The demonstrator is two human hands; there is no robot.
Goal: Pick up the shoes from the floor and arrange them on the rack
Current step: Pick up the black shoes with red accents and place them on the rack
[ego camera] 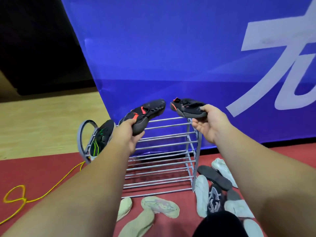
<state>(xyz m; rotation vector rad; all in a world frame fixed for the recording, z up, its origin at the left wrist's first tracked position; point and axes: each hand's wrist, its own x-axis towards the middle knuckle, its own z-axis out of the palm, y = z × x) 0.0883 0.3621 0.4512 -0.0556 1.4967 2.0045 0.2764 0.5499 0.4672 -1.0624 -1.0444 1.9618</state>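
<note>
Left hand [127,134]: my fingers are curled round the near end of the left shoe [147,112], which is black with red trim, and grip it firmly.
Right hand [207,122]: I pinch the right shoe [188,108], the matching one, with my thumb on top and my fingers under the sole.
Shoe position: both are in the air above the rack [164,139], close to its top tier. Neither touches a bar.
Long axis, left shoe: it runs from my grip up and to the right, towards the blue banner [171,48].
Long axis, right shoe: it runs from my grip to the left, roughly level.
Key relation: the free ends point at each other over the rear of the top tier, near but apart. The top tier lies directly below and slightly towards me. In my judgement, each shoe needs turning parallel before I lower it.
Nearer hand: the right hand sits over the rack's right upper corner and the left hand over its left half.
Count, held: two shoes, one per hand.
Count, on rack: one black-and-green shoe [100,139], at the left end.
Count, on floor: at least seven pale shoes [160,204] and about three dark ones [215,199], some partly hidden.
Count, other: one yellow cable [51,190].
</note>
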